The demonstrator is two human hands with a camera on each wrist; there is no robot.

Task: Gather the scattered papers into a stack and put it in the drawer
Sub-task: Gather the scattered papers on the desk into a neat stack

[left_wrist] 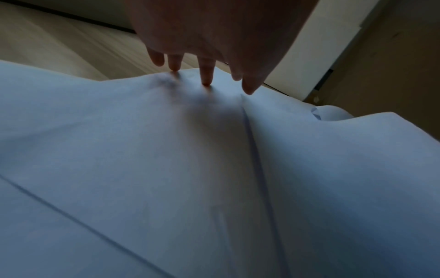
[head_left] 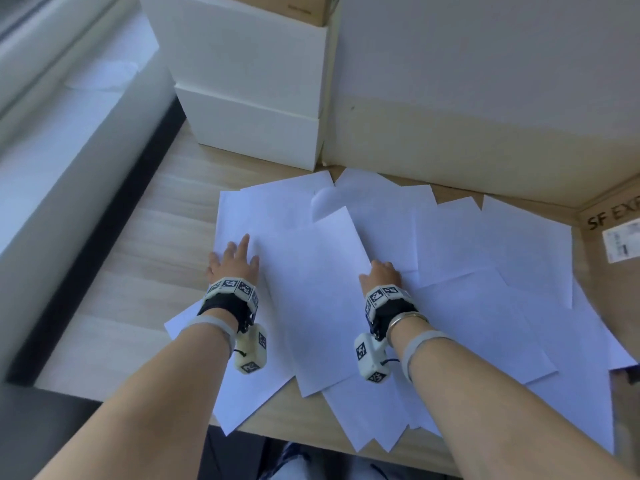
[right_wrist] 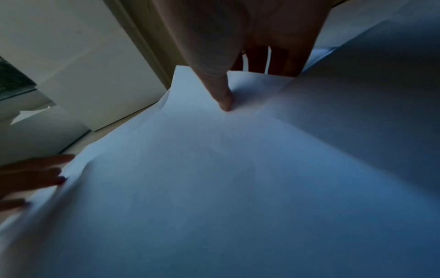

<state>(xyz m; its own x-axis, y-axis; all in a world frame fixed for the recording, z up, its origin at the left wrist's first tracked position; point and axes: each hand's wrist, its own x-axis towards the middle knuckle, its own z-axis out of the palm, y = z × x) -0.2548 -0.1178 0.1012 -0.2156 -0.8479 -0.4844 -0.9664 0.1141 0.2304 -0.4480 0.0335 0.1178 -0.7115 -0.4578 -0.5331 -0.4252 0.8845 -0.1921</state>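
Several white paper sheets point(head_left: 467, 306) lie overlapping across the wooden desk point(head_left: 145, 271). My left hand point(head_left: 233, 263) rests on the left sheets with straight, spread fingers; the left wrist view shows its fingertips point(left_wrist: 206, 80) pressing the paper point(left_wrist: 166, 169). My right hand point(head_left: 381, 273) pinches the right edge of the top middle sheet point(head_left: 311, 289). In the right wrist view its thumb point(right_wrist: 221, 90) lies on top of the sheet point(right_wrist: 238, 188) and the fingers go under the sheet's edge. No drawer is in view.
White stacked boxes point(head_left: 249, 98) stand at the back left, and a pale panel point(head_left: 485, 98) runs along the back. A cardboard box point(head_left: 606, 271) borders the papers on the right. Some sheets overhang the desk's front edge point(head_left: 277, 424). A window ledge point(head_left: 52, 150) runs along the left.
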